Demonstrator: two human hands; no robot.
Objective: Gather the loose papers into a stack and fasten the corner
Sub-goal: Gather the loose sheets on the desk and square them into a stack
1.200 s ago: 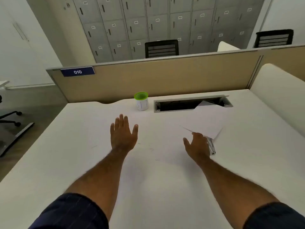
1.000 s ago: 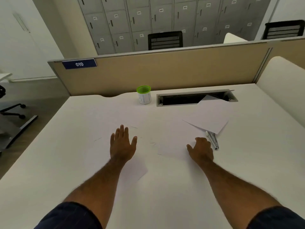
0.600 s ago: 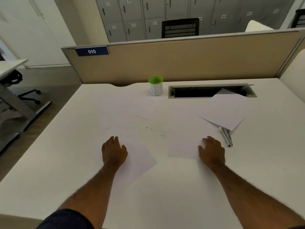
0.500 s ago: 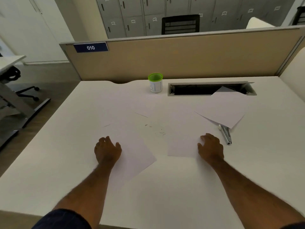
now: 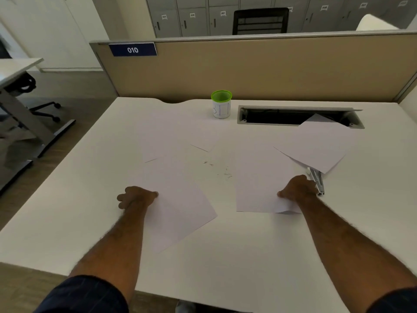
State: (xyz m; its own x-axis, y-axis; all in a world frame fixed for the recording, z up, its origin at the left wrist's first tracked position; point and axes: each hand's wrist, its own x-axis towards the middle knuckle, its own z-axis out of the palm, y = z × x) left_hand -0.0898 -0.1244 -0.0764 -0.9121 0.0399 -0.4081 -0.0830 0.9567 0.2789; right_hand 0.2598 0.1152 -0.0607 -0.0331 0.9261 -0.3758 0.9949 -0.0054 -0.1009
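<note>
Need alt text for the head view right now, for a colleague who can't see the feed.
Two bare hands each grip a loose white sheet on a white desk: left hand on the left sheet, right hand on the middle sheet. A metal stapler pokes from under a third sheet.

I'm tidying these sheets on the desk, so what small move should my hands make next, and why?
Probably slide the sheet under the left hand across onto the sheet under the right hand. Both hands already rest on separate sheets lying apart, and the stapler sits just beside the right one.

Dim, even indoor light, soft shadows, slight blur, wide-angle bending at edges.
</note>
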